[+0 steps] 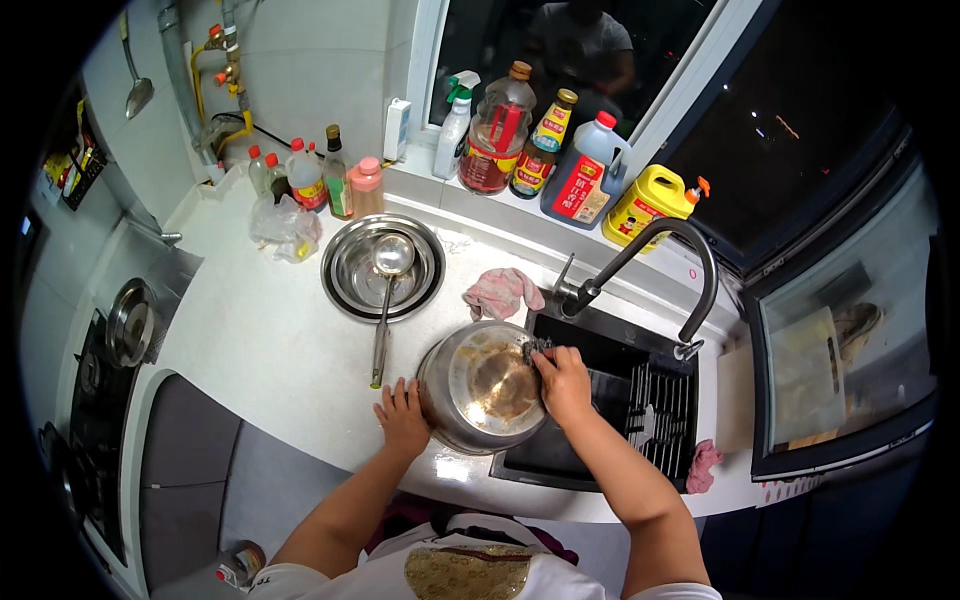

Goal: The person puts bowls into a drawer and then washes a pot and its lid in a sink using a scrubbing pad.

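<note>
A round steel pot [490,385] with brown residue inside stands tilted at the left edge of the dark sink [610,410]. My left hand [403,415] presses flat against the pot's outer left side on the white counter. My right hand [563,380] is closed on a dark scouring pad [535,349] pressed against the pot's inner right rim.
A steel basin [345,275] holding a ladle [386,290] sits behind the pot. A pink cloth [502,291] lies by the black faucet [660,260]. Bottles [500,135] line the window sill and the back corner. A drain rack [660,405] fills the sink's right part. A hob with a pot lid [130,322] lies to the left.
</note>
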Available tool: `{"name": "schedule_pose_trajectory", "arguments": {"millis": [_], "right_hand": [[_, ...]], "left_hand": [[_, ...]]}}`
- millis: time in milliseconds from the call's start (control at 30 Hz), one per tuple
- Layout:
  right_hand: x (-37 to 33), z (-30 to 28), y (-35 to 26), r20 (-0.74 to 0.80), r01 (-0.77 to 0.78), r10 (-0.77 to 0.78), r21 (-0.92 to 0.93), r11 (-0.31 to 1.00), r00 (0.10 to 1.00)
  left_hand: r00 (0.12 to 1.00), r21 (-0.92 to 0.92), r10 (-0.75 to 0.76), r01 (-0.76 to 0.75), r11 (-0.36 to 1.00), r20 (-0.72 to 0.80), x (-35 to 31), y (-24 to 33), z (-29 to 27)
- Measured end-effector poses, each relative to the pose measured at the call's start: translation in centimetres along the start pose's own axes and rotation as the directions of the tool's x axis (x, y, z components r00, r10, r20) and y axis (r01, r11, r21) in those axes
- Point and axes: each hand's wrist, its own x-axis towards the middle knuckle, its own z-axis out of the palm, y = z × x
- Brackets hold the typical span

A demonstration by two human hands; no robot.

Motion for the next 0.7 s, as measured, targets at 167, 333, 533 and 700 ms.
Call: {"name": "schedule_pose_trajectory", "arguments": {"millis": [167,333,533,700], "right_hand": [[2.6,1.3,1.0,-0.033,0.029,-0.028,0.026,0.999,0.999],[1.0,-1.0,2.6,0.076,0.099,-0.104,0.077,0.992,0.992],[2.9,0.9,2.6,0.019,0.16,-0.161,0.07,0.985,0.987],[1.8,0.2,2.2,0.033,0.108,-0.112,0.099,0.989,0.993]], "left_hand": [[0.999,0.002,0.032,-0.032,1.0,-0.027,0.4,0.3,0.8],[1.0,0.033,0.005,-0.005,0.999,-0.002,0.4,0.1,0.5],[1.0,0.045,0.009,-0.009,0.999,0.01,0.6,0.4,1.2],[0.999,0.051,0.031,-0.031,0.998,0.01,0.5,0.0,0.5]]}}
